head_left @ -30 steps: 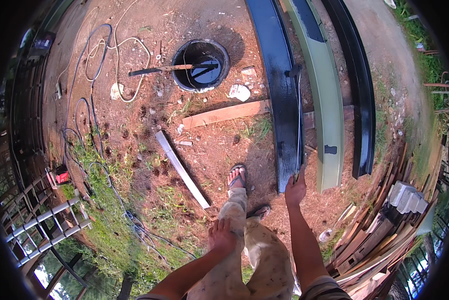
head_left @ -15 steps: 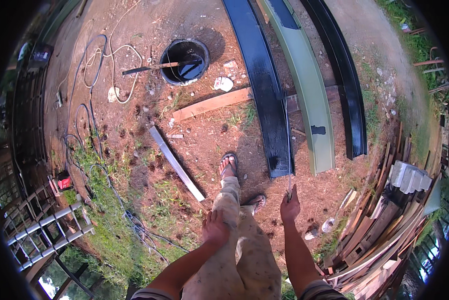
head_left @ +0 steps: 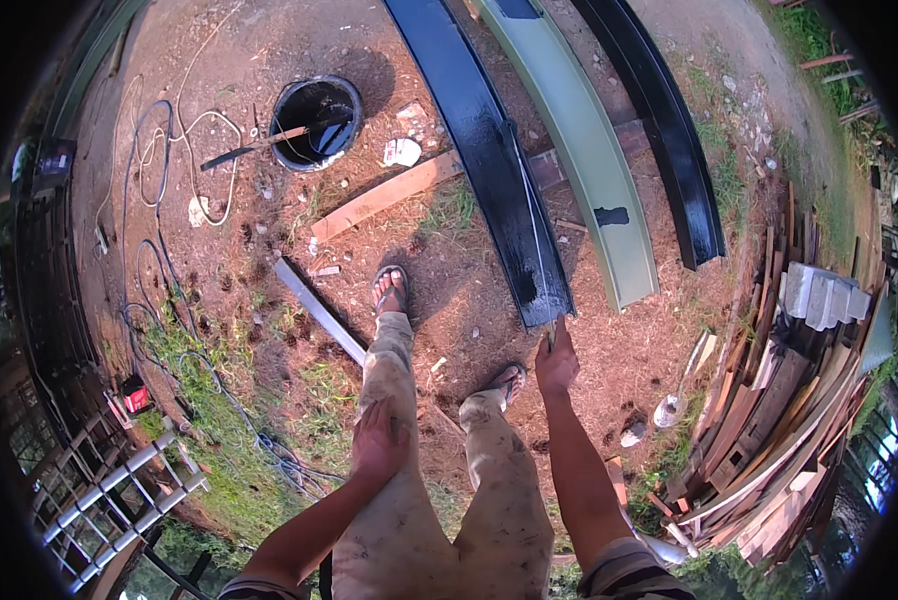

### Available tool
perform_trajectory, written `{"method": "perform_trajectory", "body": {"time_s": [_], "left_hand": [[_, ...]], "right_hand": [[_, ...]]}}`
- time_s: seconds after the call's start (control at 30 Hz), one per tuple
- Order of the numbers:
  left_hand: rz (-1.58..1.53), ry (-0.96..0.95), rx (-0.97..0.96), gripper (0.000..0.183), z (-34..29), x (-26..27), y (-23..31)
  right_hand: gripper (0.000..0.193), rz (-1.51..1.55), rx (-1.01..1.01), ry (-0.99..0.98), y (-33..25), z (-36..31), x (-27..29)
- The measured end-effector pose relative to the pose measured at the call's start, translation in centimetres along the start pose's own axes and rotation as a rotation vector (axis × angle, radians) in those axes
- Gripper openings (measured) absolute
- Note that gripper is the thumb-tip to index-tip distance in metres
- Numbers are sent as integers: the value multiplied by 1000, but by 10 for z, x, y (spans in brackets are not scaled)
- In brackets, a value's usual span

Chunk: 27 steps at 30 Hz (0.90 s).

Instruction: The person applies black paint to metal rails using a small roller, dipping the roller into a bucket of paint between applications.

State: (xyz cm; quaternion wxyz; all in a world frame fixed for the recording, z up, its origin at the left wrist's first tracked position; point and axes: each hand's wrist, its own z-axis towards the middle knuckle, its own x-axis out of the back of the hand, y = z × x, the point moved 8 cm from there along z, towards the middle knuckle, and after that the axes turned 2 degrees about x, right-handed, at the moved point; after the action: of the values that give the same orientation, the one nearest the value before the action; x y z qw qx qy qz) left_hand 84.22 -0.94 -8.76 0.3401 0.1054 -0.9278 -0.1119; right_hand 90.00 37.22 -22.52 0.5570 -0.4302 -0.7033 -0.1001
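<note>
My right hand (head_left: 557,362) is closed around the grip of a long-handled paint roller (head_left: 535,215). Its thin metal rod runs away from me over the nearest black-coated metal beam (head_left: 479,150); the dark head at the far end blends into the beam's wet-looking black surface. Beside that beam, to the right, lies a pale green beam (head_left: 579,150) with black patches. Another black beam (head_left: 669,130) lies farther right. My left hand (head_left: 379,440) rests on my left leg just above the knee, fingers laid flat, holding nothing.
A round tub (head_left: 281,145) of black liquid stands far left, a stick (head_left: 254,146) across its rim. Wooden planks (head_left: 389,195) lie under the beams. A loose metal strip (head_left: 319,310), hoses (head_left: 164,150), stacked boards (head_left: 759,400) and grey blocks (head_left: 824,297) surround me.
My feet stand wider apart, and the whole view has shifted. The roller's head has moved farther away along the black beam. My left hand stays on my leg.
</note>
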Motion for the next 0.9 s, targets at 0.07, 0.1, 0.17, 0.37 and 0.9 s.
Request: {"method": "perform_trajectory", "body": {"time_s": [0.07,0.1,0.17,0.37,0.9], "left_hand": [[99,-64,-60,69,14,-13,-7],[119,-104,-90,69,15,-14,-8],[127,-144,-102,69,19,-5,-20],[84,-193,-73,67,52,45,-65],[303,-151,-235,63,8,-19,-69]], "right_hand": [[70,23,-39,9,-40,48,-1],[69,20,-50,5,-45,49,-2],[67,34,-127,-10,-26,9,-9],[63,27,-530,-14,77,-247,32],[64,62,-382,14,106,-195,-23]]}}
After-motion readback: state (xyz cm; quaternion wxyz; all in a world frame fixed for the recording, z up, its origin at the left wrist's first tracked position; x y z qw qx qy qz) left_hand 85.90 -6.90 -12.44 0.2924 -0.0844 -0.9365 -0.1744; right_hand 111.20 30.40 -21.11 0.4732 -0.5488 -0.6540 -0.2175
